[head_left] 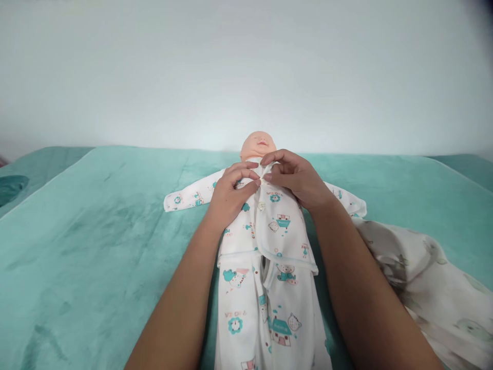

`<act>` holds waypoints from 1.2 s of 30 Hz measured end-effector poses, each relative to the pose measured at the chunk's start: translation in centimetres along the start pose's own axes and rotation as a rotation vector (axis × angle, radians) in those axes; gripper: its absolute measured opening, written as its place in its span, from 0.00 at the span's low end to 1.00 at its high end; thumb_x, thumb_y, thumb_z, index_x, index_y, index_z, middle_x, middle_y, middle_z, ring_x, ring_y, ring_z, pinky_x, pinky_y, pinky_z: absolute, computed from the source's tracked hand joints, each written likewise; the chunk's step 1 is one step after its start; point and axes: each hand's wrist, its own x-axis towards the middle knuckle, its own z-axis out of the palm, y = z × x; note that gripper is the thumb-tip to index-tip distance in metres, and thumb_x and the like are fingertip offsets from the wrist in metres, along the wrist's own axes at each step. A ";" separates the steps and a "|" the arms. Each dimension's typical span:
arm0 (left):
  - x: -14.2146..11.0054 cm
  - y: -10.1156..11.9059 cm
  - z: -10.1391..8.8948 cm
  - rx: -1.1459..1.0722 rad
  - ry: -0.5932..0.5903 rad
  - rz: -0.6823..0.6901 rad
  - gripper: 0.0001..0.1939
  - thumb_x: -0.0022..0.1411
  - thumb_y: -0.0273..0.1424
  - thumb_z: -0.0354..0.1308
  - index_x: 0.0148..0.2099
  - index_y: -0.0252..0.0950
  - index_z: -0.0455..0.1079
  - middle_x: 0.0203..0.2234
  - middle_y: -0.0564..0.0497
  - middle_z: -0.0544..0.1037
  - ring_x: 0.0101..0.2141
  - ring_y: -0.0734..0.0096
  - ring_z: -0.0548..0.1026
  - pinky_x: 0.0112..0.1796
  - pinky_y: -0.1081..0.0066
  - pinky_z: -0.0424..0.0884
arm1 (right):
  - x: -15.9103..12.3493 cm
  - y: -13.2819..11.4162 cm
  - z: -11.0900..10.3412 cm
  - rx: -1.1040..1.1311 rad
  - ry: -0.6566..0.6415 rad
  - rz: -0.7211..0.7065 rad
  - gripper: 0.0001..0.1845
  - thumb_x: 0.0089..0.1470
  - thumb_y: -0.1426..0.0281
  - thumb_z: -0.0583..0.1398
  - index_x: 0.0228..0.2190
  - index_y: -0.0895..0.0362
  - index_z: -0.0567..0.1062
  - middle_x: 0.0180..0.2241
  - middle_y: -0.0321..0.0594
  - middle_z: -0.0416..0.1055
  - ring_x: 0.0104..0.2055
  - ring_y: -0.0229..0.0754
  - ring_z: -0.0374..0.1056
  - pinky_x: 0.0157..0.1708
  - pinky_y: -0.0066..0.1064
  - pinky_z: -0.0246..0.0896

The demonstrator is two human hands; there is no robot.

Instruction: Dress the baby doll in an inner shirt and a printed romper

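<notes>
A baby doll [259, 145] lies on its back on a teal blanket [96, 241], head away from me. It wears a white printed top [279, 226] and matching trousers [265, 313]. My left hand [230, 195] rests on the doll's chest, its fingers pinching the left edge of the top near the collar. My right hand [296, 177] pinches the opposite edge at the same spot, by a small button. Both hands meet at the neckline. A second button [261, 206] shows lower on the top.
A white patterned cloth [427, 288] lies crumpled at the right beside the doll. A darker teal fabric [11, 187] sits at the far left edge. A plain pale wall [246, 72] rises behind the bed.
</notes>
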 end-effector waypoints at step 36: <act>0.0 -0.6 -0.1 -0.139 0.025 -0.002 0.06 0.59 0.30 0.61 0.29 0.39 0.75 0.48 0.51 0.78 0.50 0.60 0.73 0.53 0.61 0.66 | 0.1 -1.1 0.1 -0.188 -0.039 0.044 0.11 0.50 0.63 0.65 0.27 0.57 0.73 0.23 0.30 0.59 0.26 0.33 0.54 0.25 0.29 0.45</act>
